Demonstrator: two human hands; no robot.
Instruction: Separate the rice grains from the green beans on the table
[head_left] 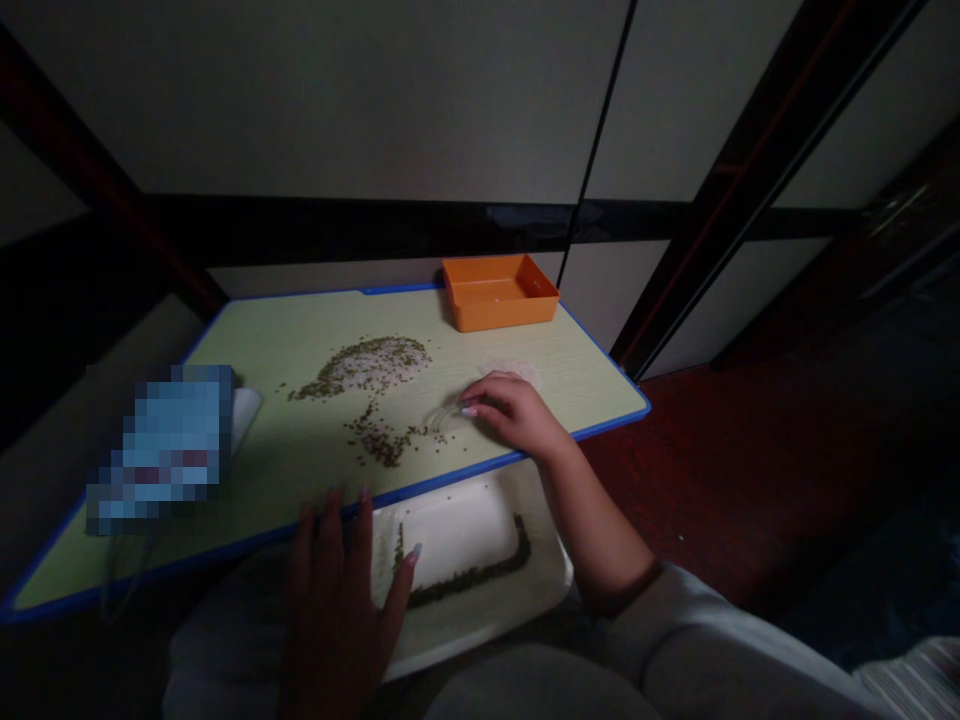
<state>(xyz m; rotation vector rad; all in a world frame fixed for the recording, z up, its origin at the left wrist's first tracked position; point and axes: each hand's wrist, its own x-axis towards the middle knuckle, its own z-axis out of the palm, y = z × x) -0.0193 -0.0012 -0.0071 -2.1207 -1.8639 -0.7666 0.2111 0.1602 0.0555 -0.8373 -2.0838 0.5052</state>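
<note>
My right hand [514, 410] is over the right part of the tabletop, its thumb and fingers drawn together. A thin, pale, curved shape [444, 414] shows at the fingertips; I cannot make out what it is. Just left of it lies a loose scatter of small dark green beans [382, 442]. Farther back is a larger heap of green beans mixed with white grains [375, 365]. A pale patch of white grains [512, 372] lies behind my right hand. My left hand [337, 590] has its fingers spread at the table's front edge, its thumb over a white tray [480, 640] holding dark beans.
An orange open box [499, 312] stands at the back right of the pale yellow, blue-edged table [262, 330]. A blurred-out blue object [169, 440] lies at the left. Cabinet panels [375, 100] rise directly behind, and dark red floor [645, 480] shows at the right.
</note>
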